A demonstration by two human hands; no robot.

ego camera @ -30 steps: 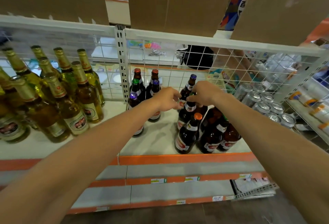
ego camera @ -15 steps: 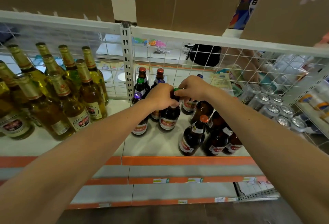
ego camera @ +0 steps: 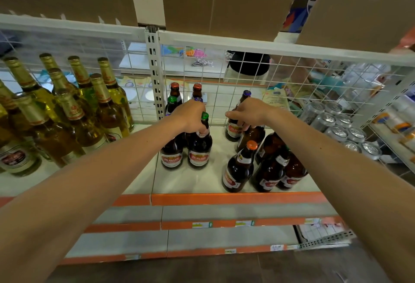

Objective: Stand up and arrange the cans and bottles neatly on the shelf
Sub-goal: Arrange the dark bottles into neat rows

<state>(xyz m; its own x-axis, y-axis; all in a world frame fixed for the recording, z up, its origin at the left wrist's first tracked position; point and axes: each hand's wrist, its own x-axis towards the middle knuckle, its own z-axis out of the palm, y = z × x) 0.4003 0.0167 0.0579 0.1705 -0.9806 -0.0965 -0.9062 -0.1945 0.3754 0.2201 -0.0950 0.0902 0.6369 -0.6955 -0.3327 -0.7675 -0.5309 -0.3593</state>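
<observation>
left hand [ego camera: 190, 116] curled round neck of green-capped bottle [ego camera: 199, 148], upright in left cluster. right hand [ego camera: 249, 112] fingers curled over top of second brown bottle [ego camera: 250, 136], right cluster. roughly twelve brown bottles; about ten gold-foil bottles [ego camera: 67, 114] at left; some nine silver cans [ego camera: 336, 125] at right. white shelf [ego camera: 202, 181], orange edge, wire mesh back [ego camera: 292, 73], cardboard boxes [ego camera: 224, 2] above.

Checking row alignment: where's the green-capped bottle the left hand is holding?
Head view, centre: the green-capped bottle stands on the shelf, neck gripped by the left hand, with another brown bottle close on its left.
</observation>
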